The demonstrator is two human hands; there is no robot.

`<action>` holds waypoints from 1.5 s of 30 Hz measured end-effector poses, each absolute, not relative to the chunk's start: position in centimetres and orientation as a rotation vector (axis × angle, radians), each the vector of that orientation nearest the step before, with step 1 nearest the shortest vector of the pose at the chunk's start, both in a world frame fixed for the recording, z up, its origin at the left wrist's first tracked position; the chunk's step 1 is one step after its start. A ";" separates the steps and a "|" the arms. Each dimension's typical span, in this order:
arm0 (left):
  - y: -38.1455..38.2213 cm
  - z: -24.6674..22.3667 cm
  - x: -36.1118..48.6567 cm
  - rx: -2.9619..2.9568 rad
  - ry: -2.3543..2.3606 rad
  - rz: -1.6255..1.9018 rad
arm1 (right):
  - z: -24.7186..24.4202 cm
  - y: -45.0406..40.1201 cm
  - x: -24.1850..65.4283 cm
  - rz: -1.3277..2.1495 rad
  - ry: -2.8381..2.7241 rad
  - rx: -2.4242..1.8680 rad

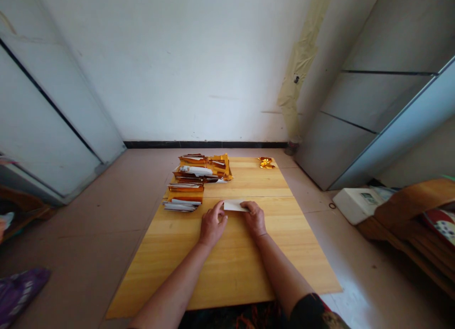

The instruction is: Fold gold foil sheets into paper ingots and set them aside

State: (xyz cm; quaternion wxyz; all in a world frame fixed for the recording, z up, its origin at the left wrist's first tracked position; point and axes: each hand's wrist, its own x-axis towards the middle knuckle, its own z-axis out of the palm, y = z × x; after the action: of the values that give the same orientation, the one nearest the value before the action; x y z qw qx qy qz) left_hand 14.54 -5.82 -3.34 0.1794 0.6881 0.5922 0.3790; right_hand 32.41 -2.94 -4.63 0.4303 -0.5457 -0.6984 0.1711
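A: Where do we stand? Our left hand [212, 223] is curled, its fingertips at one end of a small white rectangular paper slip [232, 205]. Our right hand [255, 217] lies flatter over the other end. Neither is spread wide, though we can't tell whether they grip the slip or only press it down.

B: The slip lies on a pale yellow wooden tabletop [231, 272], just short of the seam between the two boards [249, 196]. If we push it forward, we think its edge could catch there and crease.

A: What about our left side?

B: That's our bigger risk. A loose stack of gold foil and white paper packets [199, 177] sits just beyond our left hand, and its uneven layers look ready to slide. One careless swing of the wrist could topple them.

A: And farther off?

B: A crumpled gold foil scrap [266, 162] lies near the far edge. A sleeve or a draught could send something that light onto the floor.
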 end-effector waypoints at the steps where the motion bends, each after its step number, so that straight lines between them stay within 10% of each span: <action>1: -5.5 -3.4 14.7 1.863 1.625 1.094 | -4.6 -2.9 32.5 0.375 -1.766 -1.357; 13: -2.8 -3.2 15.0 1.289 1.240 1.181 | -3.9 -3.8 33.2 -0.024 -2.030 -0.991; 45: -3.0 -2.3 15.0 0.740 0.950 1.150 | -4.3 -3.6 33.5 0.550 -1.907 -1.262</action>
State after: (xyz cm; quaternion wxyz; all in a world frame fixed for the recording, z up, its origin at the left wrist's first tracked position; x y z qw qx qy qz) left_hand 15.01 -2.97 -2.27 0.6730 0.3286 0.4222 0.5108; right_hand 33.45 -3.59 -4.31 0.3847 -0.4952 -0.7484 0.2160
